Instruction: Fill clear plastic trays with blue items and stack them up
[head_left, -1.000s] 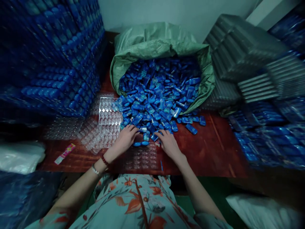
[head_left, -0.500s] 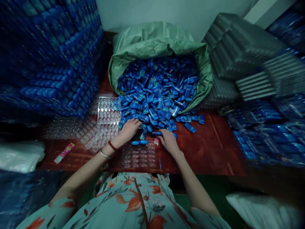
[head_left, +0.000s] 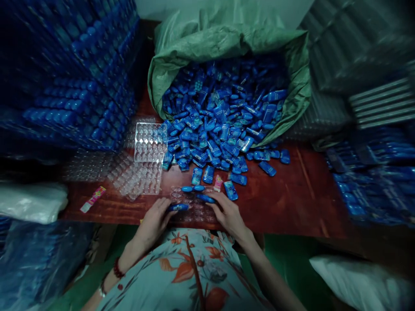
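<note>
Head view: blue pieces (head_left: 177,207) at both hands' fingertips.

Dim, bluish light; dark, blurred, fisheye-stretched edges; sharper centre, faint glare on clear plastic.

- Small oblong plastic pieces (head_left: 220,121): blue, some with pale labels.
- Woven sack (head_left: 227,39): green.
- Wooden worktop (head_left: 292,194): dark red-brown.
- Blister trays (head_left: 150,141): clear.
- Garment (head_left: 191,272): pale teal, orange floral print.
</note>
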Demonstrator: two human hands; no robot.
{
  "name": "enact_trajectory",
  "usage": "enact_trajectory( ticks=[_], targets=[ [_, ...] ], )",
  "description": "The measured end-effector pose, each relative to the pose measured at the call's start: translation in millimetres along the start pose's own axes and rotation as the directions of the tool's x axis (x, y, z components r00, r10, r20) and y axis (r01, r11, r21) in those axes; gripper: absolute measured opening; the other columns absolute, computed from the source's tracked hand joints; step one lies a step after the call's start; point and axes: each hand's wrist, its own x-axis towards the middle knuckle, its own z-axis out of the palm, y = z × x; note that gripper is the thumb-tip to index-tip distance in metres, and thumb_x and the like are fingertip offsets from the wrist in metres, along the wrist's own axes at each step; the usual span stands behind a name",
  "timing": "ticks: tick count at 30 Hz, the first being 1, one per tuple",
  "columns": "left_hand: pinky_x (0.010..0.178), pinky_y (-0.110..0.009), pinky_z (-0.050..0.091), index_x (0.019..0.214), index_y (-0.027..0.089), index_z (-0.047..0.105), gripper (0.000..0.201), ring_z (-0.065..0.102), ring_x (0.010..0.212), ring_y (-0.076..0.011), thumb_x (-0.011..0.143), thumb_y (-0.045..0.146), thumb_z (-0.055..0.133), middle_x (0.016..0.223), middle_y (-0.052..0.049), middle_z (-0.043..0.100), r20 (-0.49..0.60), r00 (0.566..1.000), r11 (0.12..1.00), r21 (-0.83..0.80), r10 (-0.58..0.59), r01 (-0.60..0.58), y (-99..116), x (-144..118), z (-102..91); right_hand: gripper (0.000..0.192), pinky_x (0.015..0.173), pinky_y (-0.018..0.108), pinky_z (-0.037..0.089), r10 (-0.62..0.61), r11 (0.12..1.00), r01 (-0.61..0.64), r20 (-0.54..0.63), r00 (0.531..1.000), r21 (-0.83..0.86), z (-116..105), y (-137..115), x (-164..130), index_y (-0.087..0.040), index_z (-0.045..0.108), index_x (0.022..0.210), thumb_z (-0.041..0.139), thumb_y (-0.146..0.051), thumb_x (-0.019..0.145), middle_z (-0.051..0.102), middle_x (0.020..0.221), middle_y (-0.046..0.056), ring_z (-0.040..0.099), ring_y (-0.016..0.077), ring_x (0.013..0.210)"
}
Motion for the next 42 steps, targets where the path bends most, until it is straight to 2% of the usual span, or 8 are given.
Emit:
enact_trajectory(
  ticks=[5, 9, 14, 28, 33, 38, 40, 42],
  targets=[
    [0.080, -0.035, 0.048, 0.107, 0.019, 0.056, 0.020, 0.054, 0.088, -0.0209, 0.093, 0.024, 0.042, 0.094, -0.007, 0.058, -0.102, 0.990, 0.948, 0.311, 0.097, -0.061, 1, 17, 21.8, 0.030, 0.082, 0.034, 0.051, -0.124, 0.949, 0.155, 0.129, 0.984, -0.275, 14, 2, 13, -0.020, 0.059, 0.112, 0.041, -0.012, 0.090, 0.063, 0.098, 0.010, 0.061, 0.0205, 0.094],
    [0.077, -0.032, 0.049, 0.117, 0.021, 0.052, 0.029, 0.051, 0.097, -0.0211, 0.090, 0.012, 0.043, 0.108, -0.009, 0.055, 0.014, 0.985, 0.902, 0.401, 0.171, -0.162, 1, 27, 19.8, 0.032, 0.076, 0.034, 0.047, -0.073, 0.858, 0.206, 0.284, 0.956, -0.471, 11, -11, 19, -0.017, 0.059, 0.109, 0.044, -0.004, 0.084, 0.062, 0.093, 0.010, 0.058, 0.0220, 0.087],
    [0.080, -0.035, 0.050, 0.103, 0.016, 0.056, 0.020, 0.048, 0.101, -0.0241, 0.086, 0.010, 0.047, 0.107, -0.010, 0.056, 0.243, 0.932, 0.825, 0.442, 0.268, -0.353, 10, 39, 14.9, 0.029, 0.081, 0.035, 0.042, -0.022, 0.777, 0.249, 0.371, 0.928, -0.578, 14, -29, 28, -0.019, 0.059, 0.105, 0.045, -0.005, 0.084, 0.061, 0.096, 0.008, 0.057, 0.0217, 0.089],
    [0.082, -0.035, 0.046, 0.108, 0.008, 0.056, 0.025, 0.057, 0.093, -0.0226, 0.087, 0.006, 0.041, 0.097, -0.013, 0.061, 0.391, 0.797, 0.557, 0.571, 0.461, -0.603, 31, 56, 34.8, 0.030, 0.079, 0.035, 0.047, -0.018, 0.750, 0.152, 0.210, 0.977, -0.644, 20, -16, 15, -0.016, 0.061, 0.113, 0.050, -0.009, 0.086, 0.062, 0.095, 0.010, 0.059, 0.0222, 0.087],
    [0.082, -0.036, 0.047, 0.122, 0.008, 0.048, 0.034, 0.057, 0.093, -0.0221, 0.089, 0.008, 0.039, 0.101, -0.013, 0.061, 0.282, 0.784, 0.609, 0.505, 0.553, -0.612, 19, 71, 38.1, 0.034, 0.076, 0.032, 0.050, -0.014, 0.797, 0.047, 0.059, 0.998, -0.602, 12, -3, 10, -0.018, 0.057, 0.121, 0.047, -0.014, 0.090, 0.063, 0.099, 0.010, 0.061, 0.0202, 0.084],
    [0.084, -0.038, 0.048, 0.136, 0.018, 0.034, 0.045, 0.056, 0.100, -0.0227, 0.092, 0.020, 0.044, 0.113, -0.013, 0.057, -0.081, 0.795, 0.769, 0.330, 0.601, -0.548, -1, 67, 43.4, 0.034, 0.081, 0.027, 0.050, -0.063, 0.893, 0.000, -0.125, 0.990, -0.451, -13, 14, 5, -0.020, 0.056, 0.124, 0.044, -0.016, 0.092, 0.064, 0.104, 0.007, 0.061, 0.0171, 0.091],
    [0.086, -0.037, 0.048, 0.131, 0.019, 0.039, 0.041, 0.055, 0.104, -0.0224, 0.092, 0.024, 0.047, 0.113, -0.012, 0.056, -0.221, 0.825, 0.851, 0.226, 0.519, -0.475, -2, 73, 35.8, 0.038, 0.080, 0.028, 0.049, -0.070, 0.890, 0.014, -0.106, 0.992, -0.456, -27, 22, 15, -0.022, 0.059, 0.120, 0.043, -0.007, 0.088, 0.064, 0.105, 0.006, 0.060, 0.0167, 0.093],
    [0.087, -0.034, 0.048, 0.125, 0.019, 0.046, 0.032, 0.055, 0.103, -0.0199, 0.093, 0.020, 0.043, 0.111, -0.011, 0.056, -0.221, 0.881, 0.907, 0.159, 0.418, -0.391, 1, 90, 23.7, 0.042, 0.078, 0.029, 0.049, -0.112, 0.852, 0.130, 0.066, 0.992, -0.507, -39, 31, 36, -0.023, 0.061, 0.115, 0.044, -0.001, 0.083, 0.063, 0.108, 0.006, 0.058, 0.0181, 0.094]
  ],
)
